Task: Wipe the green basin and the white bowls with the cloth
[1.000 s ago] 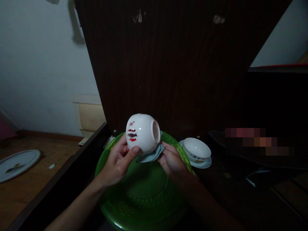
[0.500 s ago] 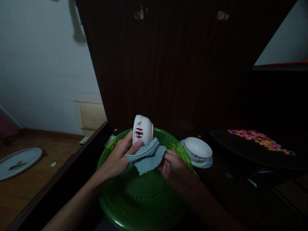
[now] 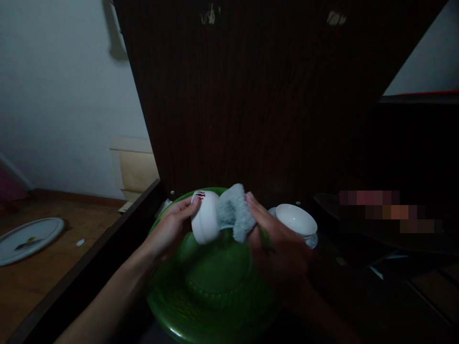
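Observation:
My left hand (image 3: 171,223) grips a white bowl (image 3: 205,220) by its rim, thumb on the outer wall near a red and dark printed pattern. The bowl is tipped on its side, its base turned to the right. In my right hand (image 3: 274,239), somewhat blurred, is a grey-blue cloth (image 3: 236,212), bunched up and pressed against or close to the bowl's base. Both hands are over a large green basin (image 3: 211,303); no water can be made out in it.
Right of the basin, another white bowl (image 3: 296,220) stands on a plate (image 3: 312,241). A dark wooden panel (image 3: 251,105) rises behind. To the left a dark board edge (image 3: 89,255) borders the floor, where a white oval lid-like object (image 3: 32,240) lies.
The bowl has turned and moved lower, so its print now sits near the top. My right hand has lifted the cloth, bunching it at the bowl's base.

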The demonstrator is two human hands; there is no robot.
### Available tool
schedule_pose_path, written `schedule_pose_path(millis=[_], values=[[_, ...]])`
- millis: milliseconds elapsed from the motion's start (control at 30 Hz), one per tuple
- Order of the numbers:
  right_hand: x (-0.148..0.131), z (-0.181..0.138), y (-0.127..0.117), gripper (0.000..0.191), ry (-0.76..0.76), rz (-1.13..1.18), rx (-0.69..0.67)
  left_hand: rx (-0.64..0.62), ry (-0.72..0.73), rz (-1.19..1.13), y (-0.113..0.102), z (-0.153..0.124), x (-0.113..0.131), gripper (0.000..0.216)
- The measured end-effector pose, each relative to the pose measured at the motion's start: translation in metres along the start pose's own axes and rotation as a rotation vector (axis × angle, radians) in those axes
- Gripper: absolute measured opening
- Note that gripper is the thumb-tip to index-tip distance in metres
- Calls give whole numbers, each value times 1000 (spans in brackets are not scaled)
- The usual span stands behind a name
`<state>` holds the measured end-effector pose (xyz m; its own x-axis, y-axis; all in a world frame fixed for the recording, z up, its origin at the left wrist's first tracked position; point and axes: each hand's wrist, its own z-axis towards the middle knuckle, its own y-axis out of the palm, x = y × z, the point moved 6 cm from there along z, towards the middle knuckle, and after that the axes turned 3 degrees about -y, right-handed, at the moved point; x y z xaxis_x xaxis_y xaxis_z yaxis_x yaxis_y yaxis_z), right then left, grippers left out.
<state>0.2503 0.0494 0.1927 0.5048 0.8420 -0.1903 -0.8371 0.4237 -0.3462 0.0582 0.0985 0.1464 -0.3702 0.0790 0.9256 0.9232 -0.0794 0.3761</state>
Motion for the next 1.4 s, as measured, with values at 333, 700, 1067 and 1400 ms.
schedule_pose_path(millis=[333,700,1067,1400], values=[[-17,-8,40,43,-253,74,-327,-15,-70,-79,4,-2,-4,29],[-20,-16,57,42,-342,43,-387,-224,-9,109,13,-3,-5,68],[-5,-2,45,45,-137,257,-309,-455,80,485,30,-18,3,58],[26,10,38,42,218,527,-367,-522,29,390,25,-25,2,58]])
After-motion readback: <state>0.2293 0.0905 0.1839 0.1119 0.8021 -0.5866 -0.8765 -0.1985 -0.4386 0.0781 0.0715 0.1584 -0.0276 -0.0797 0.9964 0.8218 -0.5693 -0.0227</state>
